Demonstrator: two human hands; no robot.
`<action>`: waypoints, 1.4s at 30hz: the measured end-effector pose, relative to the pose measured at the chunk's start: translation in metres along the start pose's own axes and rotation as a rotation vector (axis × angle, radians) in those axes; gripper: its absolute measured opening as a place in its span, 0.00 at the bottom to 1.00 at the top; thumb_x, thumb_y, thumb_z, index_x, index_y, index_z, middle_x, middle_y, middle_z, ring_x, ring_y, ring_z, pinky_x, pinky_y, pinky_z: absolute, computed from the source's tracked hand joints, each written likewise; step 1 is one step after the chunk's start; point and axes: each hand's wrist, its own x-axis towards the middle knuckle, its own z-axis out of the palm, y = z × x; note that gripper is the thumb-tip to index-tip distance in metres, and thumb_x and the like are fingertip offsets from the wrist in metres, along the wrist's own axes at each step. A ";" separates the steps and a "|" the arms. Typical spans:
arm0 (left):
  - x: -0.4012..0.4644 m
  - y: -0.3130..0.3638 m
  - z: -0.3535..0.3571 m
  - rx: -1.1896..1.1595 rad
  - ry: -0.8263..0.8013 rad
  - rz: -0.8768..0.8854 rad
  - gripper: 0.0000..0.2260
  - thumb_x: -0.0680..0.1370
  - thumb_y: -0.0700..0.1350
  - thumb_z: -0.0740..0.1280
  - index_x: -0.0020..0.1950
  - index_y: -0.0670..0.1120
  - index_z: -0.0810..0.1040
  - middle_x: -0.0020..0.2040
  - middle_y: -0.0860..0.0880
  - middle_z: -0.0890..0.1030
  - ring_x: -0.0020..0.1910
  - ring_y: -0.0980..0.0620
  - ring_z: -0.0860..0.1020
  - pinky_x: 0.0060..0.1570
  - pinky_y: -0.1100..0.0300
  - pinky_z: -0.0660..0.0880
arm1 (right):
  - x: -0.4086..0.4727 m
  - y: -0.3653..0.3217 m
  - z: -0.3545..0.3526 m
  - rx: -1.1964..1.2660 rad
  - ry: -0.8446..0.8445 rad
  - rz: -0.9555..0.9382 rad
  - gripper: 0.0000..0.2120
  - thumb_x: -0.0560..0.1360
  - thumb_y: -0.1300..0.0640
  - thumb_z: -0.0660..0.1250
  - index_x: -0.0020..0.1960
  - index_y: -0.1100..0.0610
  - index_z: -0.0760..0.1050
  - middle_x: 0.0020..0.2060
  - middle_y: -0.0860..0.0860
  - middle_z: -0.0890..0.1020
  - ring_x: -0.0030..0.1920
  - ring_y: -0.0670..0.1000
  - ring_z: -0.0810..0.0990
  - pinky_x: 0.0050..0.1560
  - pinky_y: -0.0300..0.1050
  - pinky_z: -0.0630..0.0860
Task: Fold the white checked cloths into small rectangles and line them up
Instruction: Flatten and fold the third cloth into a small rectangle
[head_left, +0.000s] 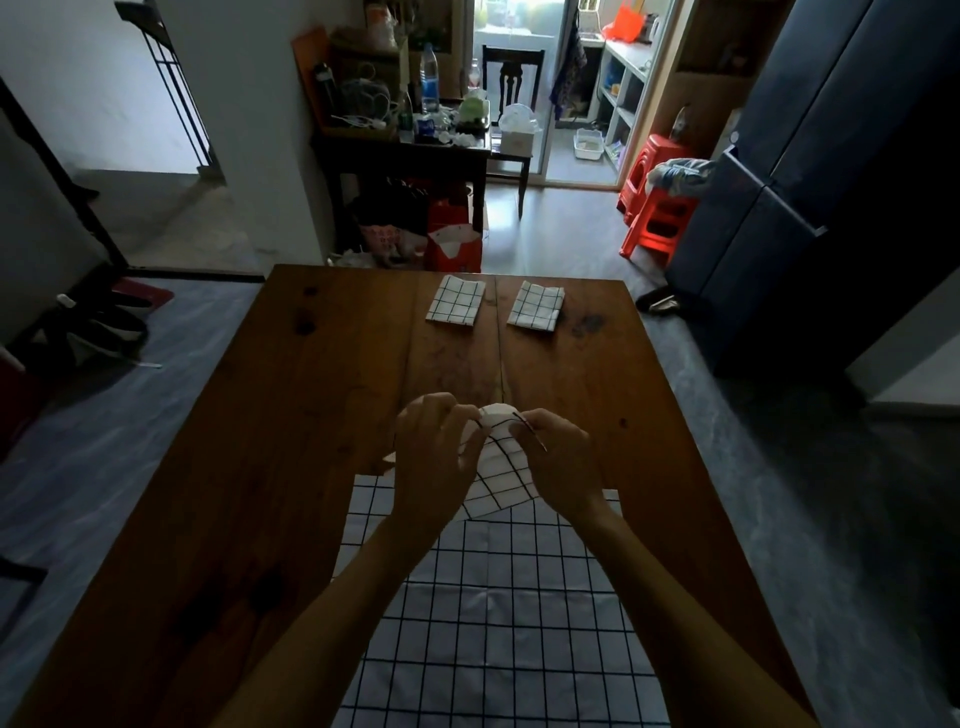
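Fingertips of both hands pinch the upper edge of a small white checked cloth (501, 467), lifted above the table. Left hand (434, 460) has its fingers curled round the cloth's left corner, the knuckles turned to the camera; right hand (563, 462) pinches the right corner between thumb and forefinger. From that pinched edge the cloth hangs loosely, partly doubled over, and its lower corner reaches a larger checked cloth (493, 613) spread flat on the near part of the wooden table (291, 415), beneath both forearms. At the table's far edge lie two folded checked cloths, side by side but apart: one on the left (455, 300), one on the right (536, 306), each a small rectangle.
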 end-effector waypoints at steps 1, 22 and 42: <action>-0.001 0.000 0.002 0.010 -0.001 0.013 0.10 0.75 0.52 0.64 0.51 0.49 0.72 0.49 0.46 0.74 0.52 0.49 0.70 0.53 0.59 0.62 | 0.000 0.000 0.001 -0.005 -0.001 0.000 0.15 0.76 0.44 0.61 0.48 0.53 0.80 0.40 0.45 0.82 0.40 0.44 0.80 0.40 0.49 0.79; 0.015 0.029 0.012 -0.030 -0.187 -0.332 0.13 0.74 0.55 0.68 0.49 0.47 0.82 0.46 0.48 0.76 0.49 0.50 0.70 0.47 0.59 0.57 | -0.003 0.003 -0.003 -0.147 0.048 -0.149 0.09 0.78 0.49 0.65 0.46 0.52 0.80 0.39 0.45 0.84 0.44 0.42 0.80 0.55 0.58 0.74; 0.022 0.026 0.001 -0.497 -0.464 -0.353 0.03 0.77 0.38 0.66 0.48 0.42 0.80 0.42 0.49 0.81 0.39 0.58 0.79 0.39 0.69 0.75 | -0.004 0.008 -0.006 -0.313 -0.011 -0.154 0.03 0.75 0.53 0.69 0.46 0.52 0.80 0.40 0.47 0.85 0.49 0.49 0.82 0.64 0.54 0.65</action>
